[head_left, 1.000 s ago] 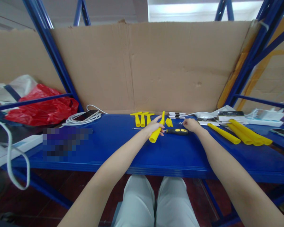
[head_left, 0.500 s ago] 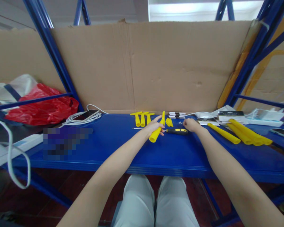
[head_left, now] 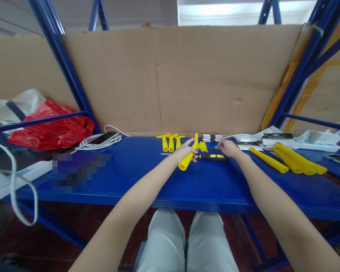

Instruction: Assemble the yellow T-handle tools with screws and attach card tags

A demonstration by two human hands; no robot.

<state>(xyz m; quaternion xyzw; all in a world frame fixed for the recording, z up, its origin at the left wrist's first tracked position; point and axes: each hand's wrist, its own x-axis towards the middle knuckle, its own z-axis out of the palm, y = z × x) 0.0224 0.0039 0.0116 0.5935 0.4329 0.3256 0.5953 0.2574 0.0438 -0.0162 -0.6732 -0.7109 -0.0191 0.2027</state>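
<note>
My left hand (head_left: 186,152) is closed round a yellow tapered plastic handle (head_left: 186,162). The handle's wide hollow end points toward me and a narrower yellow piece stands at its far end. Over tiny metal parts (head_left: 217,147) on the bench, my right hand (head_left: 227,148) has its fingertips pinched together; whatever is between them is too small to make out. A screwdriver (head_left: 213,157) with a black and yellow grip lies just in front of the right hand, its shaft passing behind the left. Small flat yellow pieces (head_left: 203,147) lie between the two hands.
Three yellow T-shaped tools (head_left: 171,143) stand along the back of the blue bench (head_left: 141,170). Small white packets (head_left: 212,137) are stacked behind the hands. Several yellow tubes (head_left: 296,160) lie at right. Coiled white cable (head_left: 100,142) and a red bag (head_left: 52,126) are at left.
My right hand has shifted slightly left at the tiny metal parts, its fingertips drawn together. My left hand keeps the yellow handle in nearly the same place.
</note>
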